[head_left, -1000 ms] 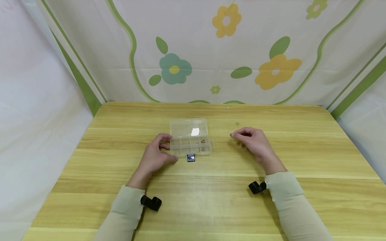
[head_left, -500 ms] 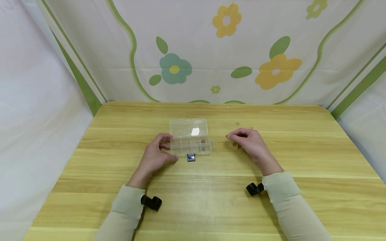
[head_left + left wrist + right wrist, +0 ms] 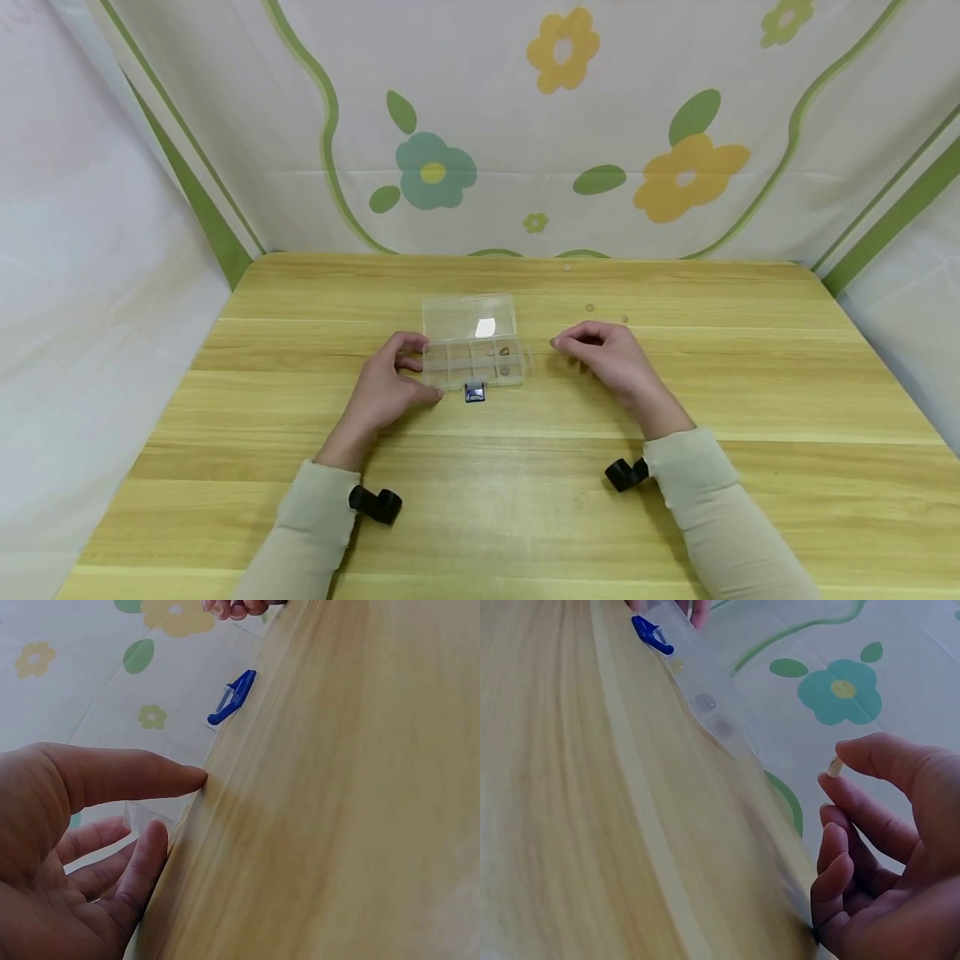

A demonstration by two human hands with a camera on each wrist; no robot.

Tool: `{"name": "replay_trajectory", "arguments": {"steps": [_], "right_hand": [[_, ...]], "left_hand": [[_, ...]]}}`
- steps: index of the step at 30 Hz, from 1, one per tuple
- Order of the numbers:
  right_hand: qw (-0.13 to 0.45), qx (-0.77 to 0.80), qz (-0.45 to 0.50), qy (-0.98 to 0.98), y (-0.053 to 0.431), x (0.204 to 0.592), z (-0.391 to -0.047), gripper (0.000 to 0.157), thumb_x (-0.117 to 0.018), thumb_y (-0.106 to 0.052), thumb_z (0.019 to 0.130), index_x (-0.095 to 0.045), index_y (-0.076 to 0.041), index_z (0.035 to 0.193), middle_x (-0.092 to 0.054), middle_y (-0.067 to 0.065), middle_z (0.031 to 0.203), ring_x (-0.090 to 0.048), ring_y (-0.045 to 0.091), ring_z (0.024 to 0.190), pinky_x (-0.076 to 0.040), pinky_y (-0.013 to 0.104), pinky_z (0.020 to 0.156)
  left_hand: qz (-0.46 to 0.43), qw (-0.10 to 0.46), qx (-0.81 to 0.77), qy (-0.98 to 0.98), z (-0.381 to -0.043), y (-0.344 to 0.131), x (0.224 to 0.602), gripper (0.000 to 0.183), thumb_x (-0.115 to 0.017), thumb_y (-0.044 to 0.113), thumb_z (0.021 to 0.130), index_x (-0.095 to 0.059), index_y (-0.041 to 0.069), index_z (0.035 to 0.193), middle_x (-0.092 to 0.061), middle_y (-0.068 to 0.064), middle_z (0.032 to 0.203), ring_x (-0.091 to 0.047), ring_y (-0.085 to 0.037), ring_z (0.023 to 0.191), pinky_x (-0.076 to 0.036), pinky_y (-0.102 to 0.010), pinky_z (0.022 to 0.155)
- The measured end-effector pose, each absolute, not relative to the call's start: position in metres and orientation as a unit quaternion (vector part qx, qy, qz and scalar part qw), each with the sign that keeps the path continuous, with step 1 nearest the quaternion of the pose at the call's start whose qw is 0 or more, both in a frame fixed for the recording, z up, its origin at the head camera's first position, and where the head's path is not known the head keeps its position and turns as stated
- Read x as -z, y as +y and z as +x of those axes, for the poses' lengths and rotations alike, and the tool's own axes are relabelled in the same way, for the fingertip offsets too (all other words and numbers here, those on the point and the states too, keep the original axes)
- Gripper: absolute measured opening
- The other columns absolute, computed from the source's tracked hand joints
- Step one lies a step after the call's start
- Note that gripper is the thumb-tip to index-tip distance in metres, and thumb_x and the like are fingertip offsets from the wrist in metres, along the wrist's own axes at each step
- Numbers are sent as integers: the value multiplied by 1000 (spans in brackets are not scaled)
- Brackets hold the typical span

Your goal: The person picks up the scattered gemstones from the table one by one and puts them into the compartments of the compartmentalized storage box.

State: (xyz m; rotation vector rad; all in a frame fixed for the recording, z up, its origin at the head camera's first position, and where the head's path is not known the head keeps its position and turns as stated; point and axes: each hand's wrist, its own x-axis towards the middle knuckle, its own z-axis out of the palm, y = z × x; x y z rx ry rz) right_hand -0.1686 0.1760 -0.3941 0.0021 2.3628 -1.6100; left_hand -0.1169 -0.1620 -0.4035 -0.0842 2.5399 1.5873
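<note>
Box [image 3: 461,365] is set open on the surface [image 3: 480,517], lid [image 3: 456,317] tipped back, latch [image 3: 475,392] at front. Its left end is clasped by the left hand [image 3: 386,390], thumb in front, fingers behind. Piece [image 3: 835,766] is pinched in the right hand [image 3: 611,354], near the box's right end. Small discs [image 3: 590,307] are scattered beyond that hand.

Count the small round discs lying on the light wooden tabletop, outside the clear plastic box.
3: one small round disc near the far tabletop edge, a second nearer, a third farther right, beyond the right hand, which may hide more.
</note>
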Motion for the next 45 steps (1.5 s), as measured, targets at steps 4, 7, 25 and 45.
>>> {"name": "replay_trajectory", "arguments": {"steps": [4,7,25,45], "right_hand": [[145,563,-2,813,171,394,-167,29,-78,-30,100,-79,-7,117,-74,-4,105,-60,19,89,-51,28,75],[149,565,-4,812,168,394,-166,29,-79,-30,100,-79,-6,116,-74,-4,106,-60,19,90,-52,28,75],[152,553,-12,819,161,395,-164,29,-80,-33,98,-80,-9,115,-75,1,117,-59,22,101,-50,29,80],[159,561,-18,812,153,397,-160,26,-79,-29,99,-79,-9,114,-74,3,119,-62,21,98,-51,29,77]], "left_hand": [[-28,71,-528,846,-117,-162,404,73,-91,1,77,-59,11,142,-62,-13,143,-60,-31,119,-52,-38,97],[-29,71,-529,845,-118,-162,405,73,-91,0,76,-60,11,141,-61,-13,143,-60,-31,119,-52,-36,96],[-30,69,-527,846,-118,-163,404,73,-91,1,77,-59,11,142,-62,-13,144,-60,-31,119,-52,-39,97],[-29,73,-532,843,-117,-162,404,73,-90,0,77,-59,11,143,-61,-13,145,-60,-31,120,-52,-41,98]]}}
